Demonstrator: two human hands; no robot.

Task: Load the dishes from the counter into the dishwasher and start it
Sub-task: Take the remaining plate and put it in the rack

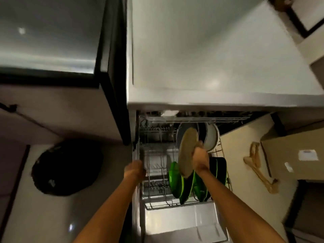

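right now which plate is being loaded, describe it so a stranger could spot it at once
Find the open dishwasher under the grey counter and its pulled-out lower rack. Above the rack's right half, the right hand grips a round plate held on edge. It is dull tan, unlike the bright green plates below it and the white dish behind.

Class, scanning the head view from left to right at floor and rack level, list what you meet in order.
Black bag → left hand → green plates → right hand gripping the tan plate → wooden hanger → cardboard box.
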